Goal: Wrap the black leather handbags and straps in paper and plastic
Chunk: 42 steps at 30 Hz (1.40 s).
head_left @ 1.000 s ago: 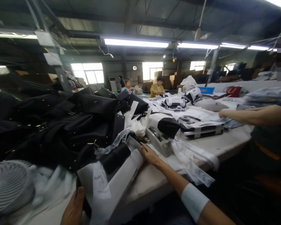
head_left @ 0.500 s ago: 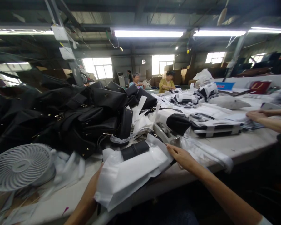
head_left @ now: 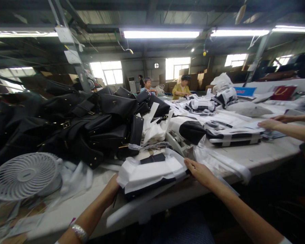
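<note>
A black bag (head_left: 151,185) lies at the table's front edge, its dark lower side facing me. White wrapping sheet (head_left: 149,174) covers much of its top, and a black part shows behind it. My left hand (head_left: 113,189) is closed round the bag's left end, with its fingertips hidden by the wrapping. At the other end, my right hand (head_left: 198,172) grips the bag's corner between thumb and fingers. A loose white strip (head_left: 132,210) hangs in front of the table edge below the bag.
Black bags (head_left: 106,132) are heaped at the left behind a white fan (head_left: 25,174). Clear plastic (head_left: 218,162) lies to the right. Wrapped bags (head_left: 234,137) stack beyond it, near another person's hands (head_left: 271,122). Two people sit across the table.
The bag has tipped back, so its dark lower side now shows. My left hand has moved up and right with it. A white strip has come into view below.
</note>
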Tool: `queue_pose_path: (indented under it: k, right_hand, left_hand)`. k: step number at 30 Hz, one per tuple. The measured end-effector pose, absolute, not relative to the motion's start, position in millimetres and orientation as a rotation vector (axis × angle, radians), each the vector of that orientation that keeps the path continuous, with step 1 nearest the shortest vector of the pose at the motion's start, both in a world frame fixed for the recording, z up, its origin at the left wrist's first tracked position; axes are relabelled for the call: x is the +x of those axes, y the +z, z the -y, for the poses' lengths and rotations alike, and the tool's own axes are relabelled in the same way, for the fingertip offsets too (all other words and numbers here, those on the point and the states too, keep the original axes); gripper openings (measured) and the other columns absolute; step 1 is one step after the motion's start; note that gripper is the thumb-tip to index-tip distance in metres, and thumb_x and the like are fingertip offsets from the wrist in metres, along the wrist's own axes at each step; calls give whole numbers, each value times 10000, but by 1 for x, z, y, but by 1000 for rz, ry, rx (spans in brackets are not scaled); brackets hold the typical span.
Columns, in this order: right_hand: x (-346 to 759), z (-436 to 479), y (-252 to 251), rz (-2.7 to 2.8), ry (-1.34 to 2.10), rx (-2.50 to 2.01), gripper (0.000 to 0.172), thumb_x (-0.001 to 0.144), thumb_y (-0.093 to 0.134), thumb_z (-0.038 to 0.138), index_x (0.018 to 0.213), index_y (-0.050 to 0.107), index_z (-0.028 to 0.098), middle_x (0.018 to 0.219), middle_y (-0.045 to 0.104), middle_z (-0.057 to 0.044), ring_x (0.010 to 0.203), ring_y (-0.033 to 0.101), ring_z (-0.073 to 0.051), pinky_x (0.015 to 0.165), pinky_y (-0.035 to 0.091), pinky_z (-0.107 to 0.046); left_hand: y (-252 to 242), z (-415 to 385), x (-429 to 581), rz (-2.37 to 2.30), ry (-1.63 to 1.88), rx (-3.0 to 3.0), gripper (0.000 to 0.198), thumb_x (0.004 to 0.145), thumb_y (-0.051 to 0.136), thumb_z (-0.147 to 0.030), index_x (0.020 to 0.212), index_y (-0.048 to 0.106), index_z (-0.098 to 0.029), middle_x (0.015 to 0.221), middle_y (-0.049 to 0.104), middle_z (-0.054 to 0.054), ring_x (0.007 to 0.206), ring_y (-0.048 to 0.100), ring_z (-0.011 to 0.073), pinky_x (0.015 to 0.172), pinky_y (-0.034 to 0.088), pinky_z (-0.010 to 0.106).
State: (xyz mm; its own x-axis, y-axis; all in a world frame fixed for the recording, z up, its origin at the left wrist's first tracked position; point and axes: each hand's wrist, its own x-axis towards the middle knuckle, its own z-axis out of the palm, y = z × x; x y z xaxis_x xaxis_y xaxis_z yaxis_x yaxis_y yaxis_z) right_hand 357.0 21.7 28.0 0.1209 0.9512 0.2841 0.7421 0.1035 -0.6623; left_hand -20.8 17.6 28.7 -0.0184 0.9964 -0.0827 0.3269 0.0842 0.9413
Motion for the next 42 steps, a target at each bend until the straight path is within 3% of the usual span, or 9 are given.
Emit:
queue_pose_path:
  k: [5, 10, 13, 17, 20, 24, 32, 37, 42]
  right_hand:
    - [329, 24, 35, 1867, -113, -1420, 508, 933, 547, 431, 1393, 524, 216, 1440, 520, -108, 1333, 471, -323, 1111, 388, -519]
    - [270, 46, 36, 2357, -164, -922, 778, 823, 708, 177, 1502, 340, 269, 1567, 337, -82, 1453, 280, -294, 1190, 256, -539]
    - [243, 37, 38, 2470, -60, -852, 927, 724, 775, 135, 1517, 306, 236, 1594, 255, -117, 1465, 238, -308, 1188, 250, -525]
    - [230, 26, 48, 2495, 54, -937, 1023, 689, 782, 134, 1540, 234, 281, 1581, 294, -106, 1383, 398, -326, 1138, 343, -495]
    - [230, 24, 53, 2563, 143, -874, 908, 753, 705, 167, 1537, 253, 244, 1533, 400, -95, 1370, 412, -319, 1172, 278, -509]
    - [230, 22, 48, 2589, 200, -771, 773, 787, 614, 183, 1507, 332, 180, 1547, 372, -111, 1440, 301, -301, 1222, 163, -488]
    - [226, 19, 23, 2562, 34, -709, 647, 821, 495, 142, 1460, 405, 93, 1496, 444, -140, 1404, 379, -283, 1192, 295, -455]
    - [218, 16, 0, 2303, -187, -649, 368, 916, 416, 129, 1209, 630, 72, 1313, 627, -147, 1364, 433, -233, 1188, 313, -393]
    - [218, 16, 0, 2183, -280, -668, 261, 969, 451, 135, 1095, 679, 122, 1275, 658, -70, 1298, 496, -179, 1207, 266, -326]
  left_hand:
    - [35, -1, -39, -1618, 1042, 1512, 683, 762, 620, -401, 1371, 480, -126, 1397, 546, 191, 1232, 567, 336, 1011, 471, 462]
    - [46, 21, -50, -1613, 1059, 1984, 726, 779, 584, -240, 1466, 350, -272, 1560, 365, 43, 1429, 332, 253, 1176, 273, 465]
    - [52, 26, -49, -1524, 903, 2316, 666, 811, 501, -155, 1458, 383, -262, 1533, 414, 25, 1420, 353, 214, 1196, 237, 424]
    - [64, 21, -50, -1561, 848, 2267, 456, 895, 511, -284, 1349, 539, -255, 1396, 579, 28, 1305, 514, 224, 1130, 361, 365]
    - [77, 14, -47, -1584, 871, 2230, 374, 921, 511, -343, 1268, 617, -251, 1274, 673, 17, 1191, 612, 218, 1044, 446, 307]
    - [96, 10, -33, -1596, 903, 2189, 368, 970, 432, -414, 1214, 662, -263, 1209, 708, 1, 1145, 642, 209, 1015, 462, 280]
    - [79, 31, 9, -1388, 743, 2736, 397, 916, 473, -263, 1284, 611, -210, 1258, 676, 59, 1125, 659, 217, 988, 514, 301]
    - [20, 50, 20, -1223, 1038, 3283, 458, 941, 330, -119, 1360, 516, -115, 1275, 669, 81, 1284, 532, 169, 1127, 361, 305]
    - [-1, 61, 19, -1295, 749, 3405, 454, 988, 284, -154, 1390, 478, -70, 1263, 664, 141, 1408, 351, 225, 1202, 210, 365]
